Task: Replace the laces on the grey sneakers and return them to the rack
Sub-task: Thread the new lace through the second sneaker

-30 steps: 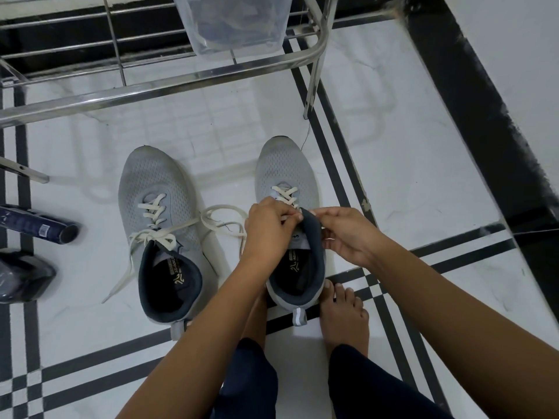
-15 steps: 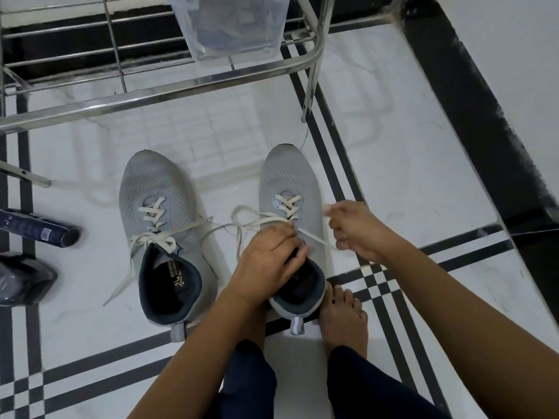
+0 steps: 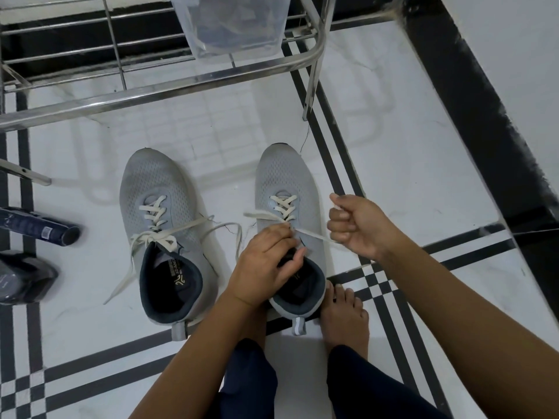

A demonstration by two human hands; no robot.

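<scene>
Right sneaker (image 3: 284, 176) on floor (image 3: 423, 176) near rack (image 3: 151, 95) front rail. Left hand (image 3: 266, 264) sits on its tongue, fingers curled, gripping it. Right hand (image 3: 357, 225) just right of the shoe, clenched round white lace (image 3: 314, 235), which runs taut from eyelets to fist. Left sneaker (image 3: 151, 182) beside it, laces loose, no hand on it.

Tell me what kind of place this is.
Likely a home hallway or entryway: polished white floor with black stripes, a steel shoe rack, and two grey sneakers standing before it.
</scene>
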